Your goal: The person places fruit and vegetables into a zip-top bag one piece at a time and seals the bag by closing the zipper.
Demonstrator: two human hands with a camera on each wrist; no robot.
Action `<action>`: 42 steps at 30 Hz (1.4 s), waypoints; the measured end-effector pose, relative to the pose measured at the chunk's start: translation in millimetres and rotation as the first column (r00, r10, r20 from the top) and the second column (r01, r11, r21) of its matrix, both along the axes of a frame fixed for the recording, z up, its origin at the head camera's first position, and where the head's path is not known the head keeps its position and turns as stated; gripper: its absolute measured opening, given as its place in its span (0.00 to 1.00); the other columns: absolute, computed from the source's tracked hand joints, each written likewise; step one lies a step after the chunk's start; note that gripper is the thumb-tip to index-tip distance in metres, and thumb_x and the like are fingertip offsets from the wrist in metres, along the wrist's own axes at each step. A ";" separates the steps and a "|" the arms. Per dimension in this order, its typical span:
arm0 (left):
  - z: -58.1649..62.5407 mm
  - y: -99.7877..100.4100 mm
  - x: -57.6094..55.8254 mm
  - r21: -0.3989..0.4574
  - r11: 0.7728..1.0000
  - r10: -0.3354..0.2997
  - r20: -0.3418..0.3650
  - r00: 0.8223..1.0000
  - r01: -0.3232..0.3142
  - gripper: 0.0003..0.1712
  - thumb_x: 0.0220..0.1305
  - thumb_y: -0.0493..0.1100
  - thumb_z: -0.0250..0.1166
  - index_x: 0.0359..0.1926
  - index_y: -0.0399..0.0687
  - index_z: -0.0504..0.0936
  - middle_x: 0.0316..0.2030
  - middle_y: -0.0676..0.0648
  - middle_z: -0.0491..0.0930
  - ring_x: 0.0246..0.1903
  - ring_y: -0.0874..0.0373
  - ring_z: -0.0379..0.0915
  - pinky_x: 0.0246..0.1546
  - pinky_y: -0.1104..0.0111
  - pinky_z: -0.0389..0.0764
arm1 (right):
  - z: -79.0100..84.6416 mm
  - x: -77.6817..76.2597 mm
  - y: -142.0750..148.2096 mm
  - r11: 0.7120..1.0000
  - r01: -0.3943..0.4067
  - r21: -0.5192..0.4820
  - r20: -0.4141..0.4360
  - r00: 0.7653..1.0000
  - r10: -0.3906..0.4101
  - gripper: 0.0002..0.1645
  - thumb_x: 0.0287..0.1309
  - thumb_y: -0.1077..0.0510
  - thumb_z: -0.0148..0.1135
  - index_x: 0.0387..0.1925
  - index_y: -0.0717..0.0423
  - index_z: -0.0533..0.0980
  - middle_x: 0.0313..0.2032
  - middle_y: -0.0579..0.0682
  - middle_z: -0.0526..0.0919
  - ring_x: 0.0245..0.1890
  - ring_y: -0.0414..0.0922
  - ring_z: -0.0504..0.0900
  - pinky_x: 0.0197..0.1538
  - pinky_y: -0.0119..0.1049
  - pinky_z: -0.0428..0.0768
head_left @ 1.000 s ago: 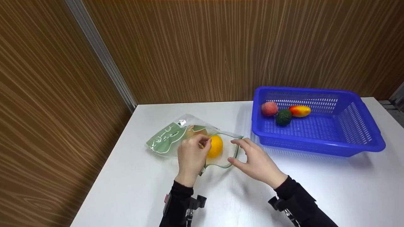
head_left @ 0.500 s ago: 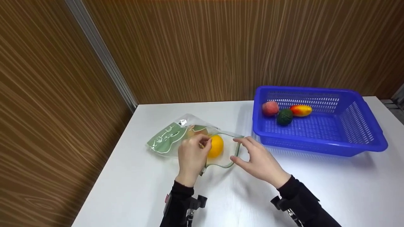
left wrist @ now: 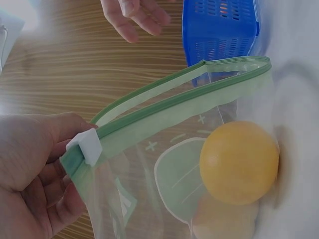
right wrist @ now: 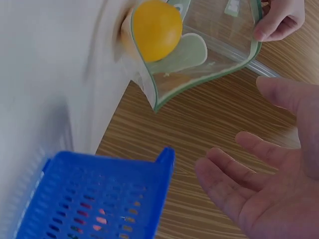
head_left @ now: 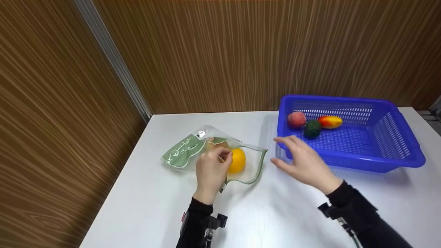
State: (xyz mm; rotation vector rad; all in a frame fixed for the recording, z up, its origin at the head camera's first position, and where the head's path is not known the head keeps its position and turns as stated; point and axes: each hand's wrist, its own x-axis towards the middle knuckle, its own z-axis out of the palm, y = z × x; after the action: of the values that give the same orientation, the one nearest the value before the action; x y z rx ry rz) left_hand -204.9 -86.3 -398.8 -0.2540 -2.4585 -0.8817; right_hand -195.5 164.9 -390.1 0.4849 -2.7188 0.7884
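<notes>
My left hand (head_left: 212, 168) pinches the green-edged rim of a clear zip bag (left wrist: 144, 184) close to its white slider (left wrist: 90, 146). The bag lies on its side with its mouth spread toward the right. Inside it sit an orange (head_left: 237, 161) near the mouth and a paler, peach-coloured round fruit (left wrist: 224, 219) behind, partly covered by the printed green leaf. My right hand (head_left: 305, 165) hovers between the bag and the blue basket (head_left: 334, 155), fingers spread and holding nothing. In the right wrist view its palm (right wrist: 279, 199) shows bare.
In the basket's left part lie a red peach-like fruit (head_left: 296, 119), a dark green avocado-like fruit (head_left: 312, 129) and a red-yellow mango-like fruit (head_left: 330, 122). A wood-grain panel (head_left: 220, 55) rises behind the white table (head_left: 137, 206), with another along the left.
My right hand has left the bag's mouth and moved right, toward the basket. The left hand keeps its pinch on the bag, and the orange stays inside.
</notes>
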 end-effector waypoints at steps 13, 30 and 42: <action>-0.2 -1.4 -2.0 0.013 1.000 0.006 0.017 1.000 -0.007 0.05 0.56 0.46 0.67 0.30 0.51 0.87 0.22 0.55 0.84 0.21 0.64 0.76 0.24 0.76 0.71 | 38.7 -31.3 40.2 0.993 0.047 0.112 0.006 0.999 -0.048 0.34 0.53 0.46 0.67 0.60 0.51 0.70 0.55 0.58 0.75 0.54 0.56 0.75 0.58 0.57 0.73; 2.6 -1.6 0.4 -0.004 1.000 0.022 0.009 1.000 -0.021 0.06 0.56 0.46 0.67 0.30 0.50 0.87 0.22 0.55 0.84 0.21 0.64 0.77 0.24 0.77 0.70 | 47.3 -109.3 91.9 0.877 -0.032 0.480 0.176 0.982 -0.061 0.45 0.50 0.39 0.66 0.65 0.55 0.65 0.61 0.67 0.66 0.60 0.66 0.66 0.54 0.67 0.71; 3.9 -5.1 5.1 0.000 0.999 0.040 0.005 0.999 -0.040 0.05 0.56 0.45 0.67 0.31 0.50 0.87 0.22 0.54 0.84 0.21 0.64 0.77 0.24 0.77 0.70 | 24.3 -161.0 107.2 0.771 -0.113 0.627 0.204 0.979 -0.023 0.50 0.43 0.41 0.70 0.63 0.64 0.64 0.58 0.71 0.69 0.59 0.69 0.67 0.54 0.66 0.71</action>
State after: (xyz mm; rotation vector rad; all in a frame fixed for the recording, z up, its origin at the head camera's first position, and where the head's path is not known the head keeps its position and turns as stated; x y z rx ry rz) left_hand -199.7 -91.4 -395.0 -0.2023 -2.4598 -0.8665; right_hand -356.6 272.1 -365.8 0.6322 -3.1389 -0.1357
